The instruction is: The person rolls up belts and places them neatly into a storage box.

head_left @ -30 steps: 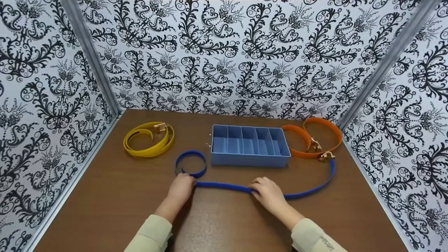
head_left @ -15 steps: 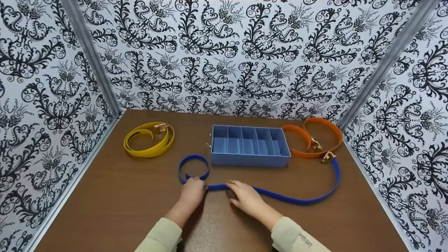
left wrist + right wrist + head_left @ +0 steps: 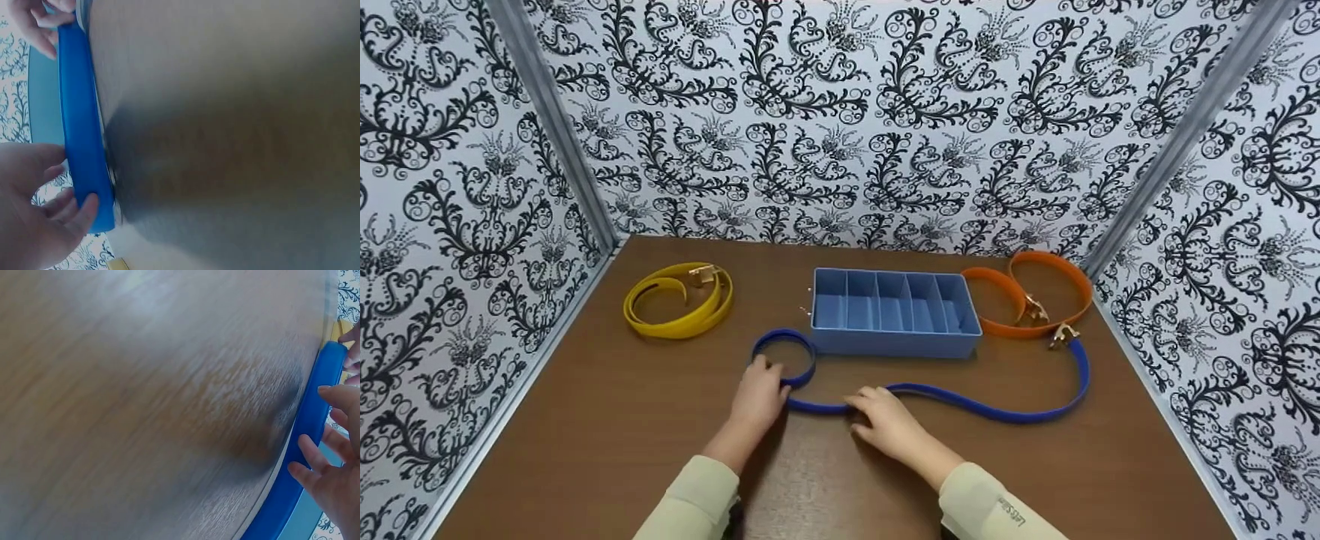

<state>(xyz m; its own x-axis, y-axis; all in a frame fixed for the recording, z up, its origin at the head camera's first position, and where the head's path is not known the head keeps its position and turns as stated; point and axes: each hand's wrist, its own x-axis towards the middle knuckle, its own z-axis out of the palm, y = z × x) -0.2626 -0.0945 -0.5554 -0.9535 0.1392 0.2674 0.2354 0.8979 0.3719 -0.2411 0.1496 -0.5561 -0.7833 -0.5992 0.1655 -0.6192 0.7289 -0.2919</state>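
Note:
A blue belt (image 3: 997, 414) stands on its edge on the brown table, coiled into a loop at its left end, with a gold buckle (image 3: 1063, 335) at its far right end. At the coil, my left hand (image 3: 757, 394) pinches the strap; the left wrist view shows the thumb on its near face and other fingers partly hidden behind. A little to the right, my right hand (image 3: 889, 424) holds the same strap, with fingers on both sides of it in the right wrist view. A short stretch of belt runs between the hands.
Behind the hands stands a blue-grey tray (image 3: 896, 343) with several compartments. A coiled yellow belt (image 3: 679, 328) lies at the back left. Next to the tray's right side is an orange belt (image 3: 1080, 281), its front edge close to the blue belt's buckle. Patterned walls (image 3: 840, 112) enclose the table.
Over the last second my right hand has slid left along the belt towards the left hand. The blue coil has shifted right, and my left hand has just moved slightly left and back around it.

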